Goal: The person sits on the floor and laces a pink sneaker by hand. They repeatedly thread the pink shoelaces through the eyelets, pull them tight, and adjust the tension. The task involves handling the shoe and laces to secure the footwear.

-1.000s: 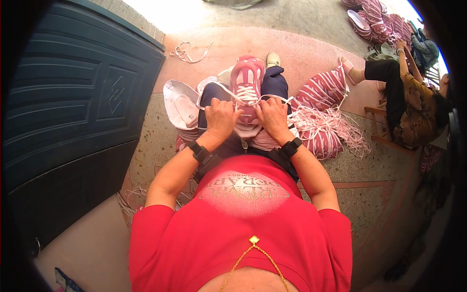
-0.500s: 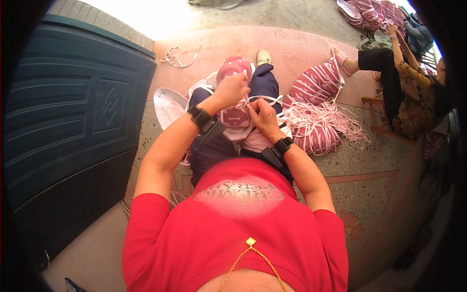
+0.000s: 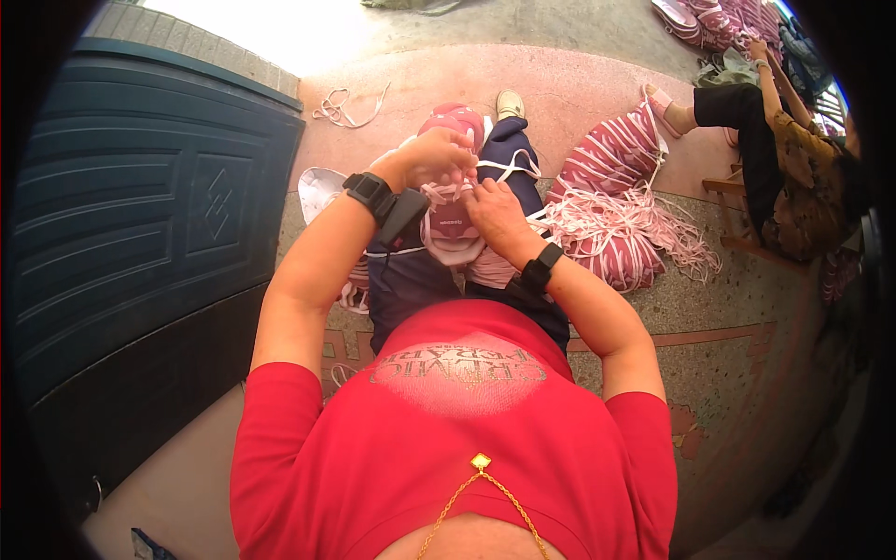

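At far left stood a dark blue door, then a loose white lace on the pink floor. The left hand was above the pink shoe upper, which rested on the lap, toe pointing away; whether its fingers were closed could not be told, being blurred. The right hand's fingers appeared pinched on the white shoelace. Risk noted: uneven tension could twist the lace or tip the upper, given its soft support; an end could snag on the white cord across the right leg. Farther right lay a bundle of uppers, tangled laces and a seated co-worker
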`<state>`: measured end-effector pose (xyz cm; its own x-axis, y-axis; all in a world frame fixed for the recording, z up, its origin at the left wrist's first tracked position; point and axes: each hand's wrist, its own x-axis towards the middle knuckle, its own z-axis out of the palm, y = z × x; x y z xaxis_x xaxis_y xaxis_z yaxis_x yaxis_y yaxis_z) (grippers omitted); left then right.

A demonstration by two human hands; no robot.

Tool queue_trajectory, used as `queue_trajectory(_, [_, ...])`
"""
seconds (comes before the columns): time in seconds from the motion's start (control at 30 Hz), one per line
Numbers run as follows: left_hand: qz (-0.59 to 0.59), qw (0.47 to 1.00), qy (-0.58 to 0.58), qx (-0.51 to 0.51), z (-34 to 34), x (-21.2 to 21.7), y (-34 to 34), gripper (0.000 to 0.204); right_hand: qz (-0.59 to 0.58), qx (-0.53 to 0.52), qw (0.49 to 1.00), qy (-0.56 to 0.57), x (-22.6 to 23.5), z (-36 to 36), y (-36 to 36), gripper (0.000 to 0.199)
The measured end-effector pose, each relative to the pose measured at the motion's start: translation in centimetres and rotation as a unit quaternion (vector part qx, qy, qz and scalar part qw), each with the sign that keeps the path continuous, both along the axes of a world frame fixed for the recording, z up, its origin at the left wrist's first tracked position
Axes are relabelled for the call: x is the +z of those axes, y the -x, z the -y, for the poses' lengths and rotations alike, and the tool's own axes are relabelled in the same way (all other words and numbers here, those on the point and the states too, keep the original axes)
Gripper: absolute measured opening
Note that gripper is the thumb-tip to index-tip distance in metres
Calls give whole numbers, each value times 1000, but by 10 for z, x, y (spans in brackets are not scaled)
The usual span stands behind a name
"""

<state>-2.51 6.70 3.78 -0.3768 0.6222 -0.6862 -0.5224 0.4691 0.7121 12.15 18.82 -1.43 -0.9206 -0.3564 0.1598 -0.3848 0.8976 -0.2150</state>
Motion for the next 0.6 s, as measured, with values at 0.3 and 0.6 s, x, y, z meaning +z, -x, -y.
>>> queue_trajectory(0.3, [68,985,-18,159,-16,-44,4,13,-218,28,932,288,88,-14,11,10])
queue_trajectory(0.6, [-491,780,196,-335,11,-3,-33,20,-292,32,554,779,301,-167,-32,10])
